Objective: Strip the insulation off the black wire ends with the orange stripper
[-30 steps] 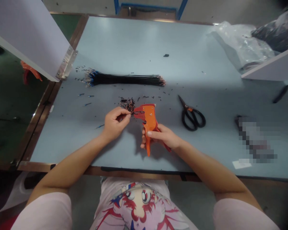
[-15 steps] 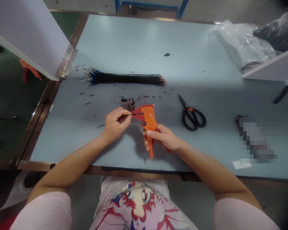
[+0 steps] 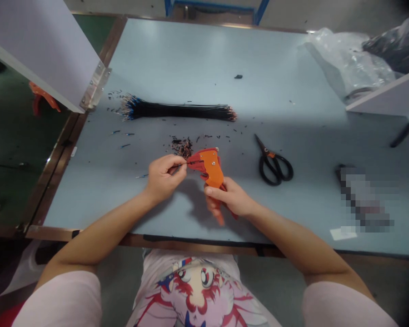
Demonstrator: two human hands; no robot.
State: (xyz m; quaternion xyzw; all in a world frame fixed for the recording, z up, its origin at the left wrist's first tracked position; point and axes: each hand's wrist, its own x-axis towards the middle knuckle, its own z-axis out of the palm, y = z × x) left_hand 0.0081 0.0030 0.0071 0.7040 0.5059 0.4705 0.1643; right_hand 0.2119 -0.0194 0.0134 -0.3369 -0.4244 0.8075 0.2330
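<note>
Grey-blue table (scraps strewn) beneath orange stripper; green floor leftward.

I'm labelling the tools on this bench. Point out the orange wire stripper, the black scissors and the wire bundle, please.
orange wire stripper (image 3: pixel 211 164): head view, orange body by the rivet.
black scissors (image 3: pixel 270 156): head view, at the pivot.
wire bundle (image 3: pixel 180 111): head view, midway along the black strands.

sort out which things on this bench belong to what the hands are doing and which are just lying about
In use: orange wire stripper in the right hand; thin wire pinched by the left hand; black wire bundle; insulation scraps.
Lying about: black scissors; clear plastic bag; black stick, far right; second orange tool, far left.
</note>
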